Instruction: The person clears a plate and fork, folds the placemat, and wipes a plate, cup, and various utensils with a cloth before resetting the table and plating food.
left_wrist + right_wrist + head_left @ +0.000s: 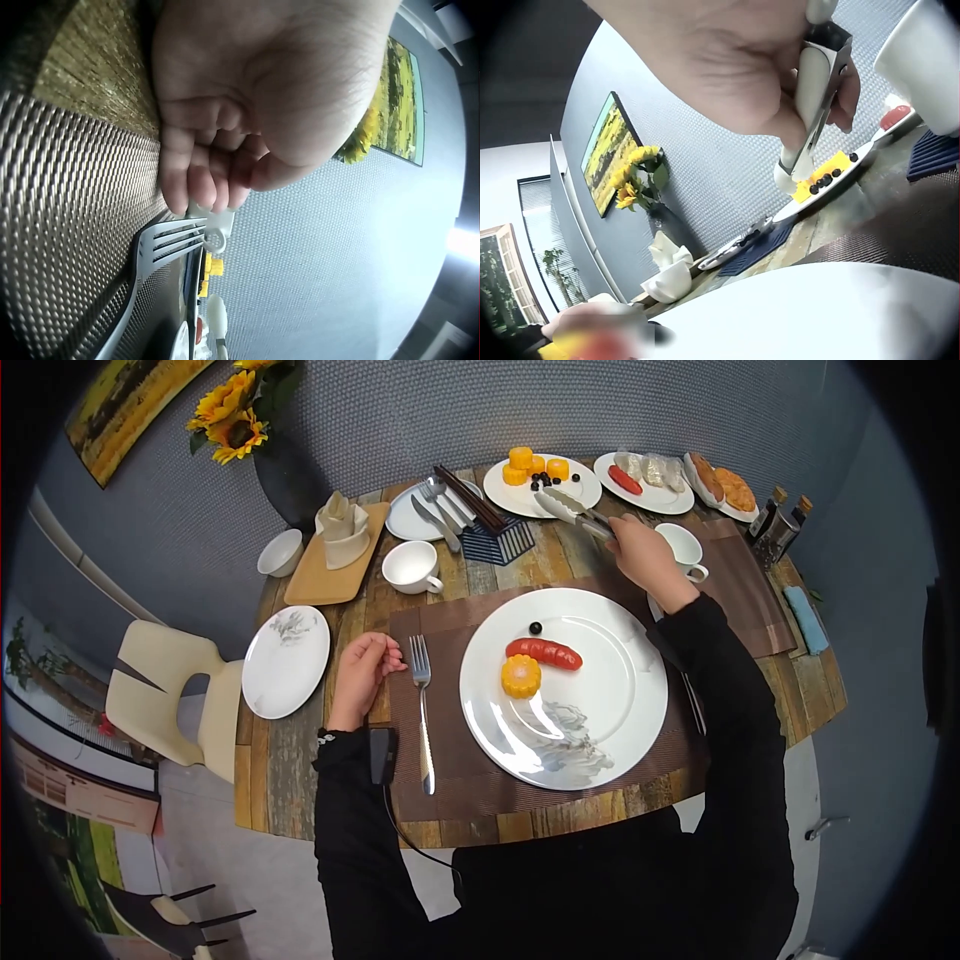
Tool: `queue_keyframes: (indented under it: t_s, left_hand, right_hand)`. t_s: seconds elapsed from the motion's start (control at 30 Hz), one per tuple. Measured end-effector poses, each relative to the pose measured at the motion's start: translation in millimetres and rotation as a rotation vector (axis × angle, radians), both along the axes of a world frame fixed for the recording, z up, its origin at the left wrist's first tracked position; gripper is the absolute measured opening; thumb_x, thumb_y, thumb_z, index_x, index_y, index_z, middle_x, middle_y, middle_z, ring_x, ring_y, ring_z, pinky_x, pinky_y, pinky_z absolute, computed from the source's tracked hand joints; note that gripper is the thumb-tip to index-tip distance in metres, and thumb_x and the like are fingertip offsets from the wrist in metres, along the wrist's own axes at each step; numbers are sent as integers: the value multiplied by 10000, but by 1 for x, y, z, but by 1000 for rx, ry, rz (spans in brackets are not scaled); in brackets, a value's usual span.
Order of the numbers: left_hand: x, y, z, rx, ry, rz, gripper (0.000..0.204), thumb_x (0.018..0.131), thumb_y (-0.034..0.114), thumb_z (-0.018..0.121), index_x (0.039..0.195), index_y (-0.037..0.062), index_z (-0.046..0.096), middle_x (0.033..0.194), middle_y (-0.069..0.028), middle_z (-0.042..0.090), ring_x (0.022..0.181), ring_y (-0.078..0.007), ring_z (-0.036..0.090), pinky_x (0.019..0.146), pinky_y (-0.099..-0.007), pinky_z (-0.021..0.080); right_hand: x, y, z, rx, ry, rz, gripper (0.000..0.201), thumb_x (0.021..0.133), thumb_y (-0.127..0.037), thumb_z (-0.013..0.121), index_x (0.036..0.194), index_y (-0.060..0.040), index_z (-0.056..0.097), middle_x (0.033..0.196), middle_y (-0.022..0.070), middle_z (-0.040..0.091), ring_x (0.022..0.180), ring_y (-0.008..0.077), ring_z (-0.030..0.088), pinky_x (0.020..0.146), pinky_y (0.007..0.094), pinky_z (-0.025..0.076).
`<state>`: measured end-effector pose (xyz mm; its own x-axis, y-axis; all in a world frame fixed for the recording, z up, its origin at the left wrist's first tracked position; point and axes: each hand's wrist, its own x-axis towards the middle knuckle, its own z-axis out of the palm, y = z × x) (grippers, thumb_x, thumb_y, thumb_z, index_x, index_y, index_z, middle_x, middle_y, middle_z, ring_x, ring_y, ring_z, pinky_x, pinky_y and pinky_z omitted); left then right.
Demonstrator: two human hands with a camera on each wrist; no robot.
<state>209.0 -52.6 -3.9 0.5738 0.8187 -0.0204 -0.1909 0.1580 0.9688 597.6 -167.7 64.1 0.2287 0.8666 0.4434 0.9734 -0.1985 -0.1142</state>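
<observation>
My right hand (650, 563) grips metal tongs with pale tips (563, 507). The tips overlap the near edge of a white plate (495, 482) holding yellow corn pieces (519, 458) and several blueberries (546, 482). In the right wrist view the tongs (812, 94) point down toward that food. Before me, a large white plate (630, 710) carries a scored red sausage (545, 652), a corn piece (521, 677) and one blueberry (536, 628). My left hand (361, 672) rests on its side at the placemat's left edge, fingers loosely curled and empty, close to a fork (140, 262).
Farther right stand a plate with a sausage and wrapped pieces (672, 500), a bread plate (735, 500) and bottles (775, 535). Cups (411, 567), a cutlery plate (402, 520), a napkin tray (325, 582) and an oval plate (287, 685) lie to the left.
</observation>
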Motion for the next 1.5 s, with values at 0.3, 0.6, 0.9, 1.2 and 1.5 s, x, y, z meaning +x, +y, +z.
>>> queue_keyframes:
  t_s: [0.3, 0.6, 0.9, 1.2, 1.5]
  left_hand:
    - [2, -1, 2, -18, 16, 9, 145, 875, 101, 426, 841, -4, 520, 731, -53, 544, 623, -100, 531, 639, -260, 496]
    - [1, 1, -1, -7, 31, 0, 140, 870, 97, 426, 848, -2, 523, 738, -44, 545, 627, -91, 530, 634, -242, 491]
    - [1, 1, 0, 0, 32, -8, 143, 872, 97, 421, 845, 0, 522, 747, -43, 545, 631, -89, 528, 633, -242, 492]
    - [1, 2, -2, 9, 33, -7, 150, 874, 100, 418, 845, -2, 524, 748, -44, 544, 633, -90, 527, 634, -245, 494]
    - [-1, 3, -4, -2, 21, -7, 153, 875, 106, 423, 848, -5, 525, 743, -44, 543, 627, -91, 527, 629, -246, 493]
  right_hand:
    - [11, 51, -12, -79, -1, -117, 131, 736, -115, 563, 810, -7, 569, 888, 163, 545, 775, 332, 578, 648, 422, 461]
    - [12, 73, -16, -104, 21, -167, 171, 728, -132, 565, 835, -2, 595, 924, 162, 558, 796, 334, 581, 667, 407, 472]
    - [15, 82, -22, -115, -17, -155, 153, 720, -100, 542, 819, 3, 597, 874, 174, 572, 775, 344, 588, 658, 413, 476]
    - [24, 78, -35, 7, 12, -101, 100, 709, -84, 551, 778, -14, 571, 836, 174, 568, 753, 347, 578, 645, 424, 462]
    - [12, 46, -11, -31, 99, -29, 221, 721, -111, 561, 930, -40, 572, 893, 150, 565, 860, 321, 549, 722, 415, 441]
